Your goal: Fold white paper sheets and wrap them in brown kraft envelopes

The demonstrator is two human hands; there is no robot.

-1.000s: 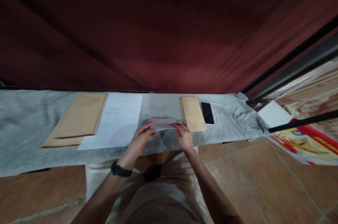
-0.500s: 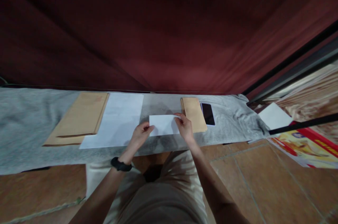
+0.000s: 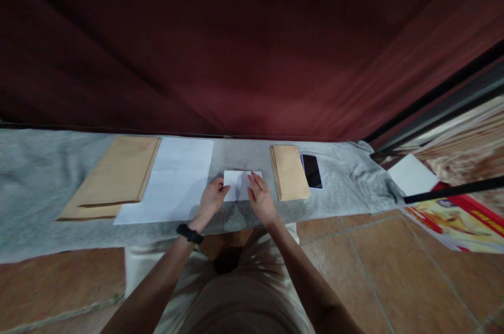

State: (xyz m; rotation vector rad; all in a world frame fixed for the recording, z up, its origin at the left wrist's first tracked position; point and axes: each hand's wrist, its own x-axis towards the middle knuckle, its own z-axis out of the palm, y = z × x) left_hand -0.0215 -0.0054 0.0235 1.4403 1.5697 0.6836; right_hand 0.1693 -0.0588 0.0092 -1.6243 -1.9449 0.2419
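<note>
Handling a small white paper [image 3: 236, 186] on soft grey cloth [image 3: 350, 181]

At the far left I have large brown envelopes [image 3: 114, 174], stacked a little askew, with a large white sheet [image 3: 181, 179] just beside them, its near part reaching toward my wrist. Next comes my left hand [image 3: 213, 196], thumb and fingers pinched together on the left edge of the small paper, which lies in front of me between my two hands. I judge it to be light and bendable, a touch stiffer if it is folded (I cannot count the layers from here). It won't break, but a hard squeeze could crease it, and the soft cloth gives it little firm backing. The edges look like the best hold: a light pinch at the side, with flat fingers keeping the face from skating. My right hand [image 3: 262, 200] suits that, its fingers apart and laid over the paper's right end, not clamped. Further right, well clear of my fingers, lie small brown envelopes [image 3: 292, 174] in a stack, then a dark-screened phone [image 3: 312, 171] right beside them.
</note>
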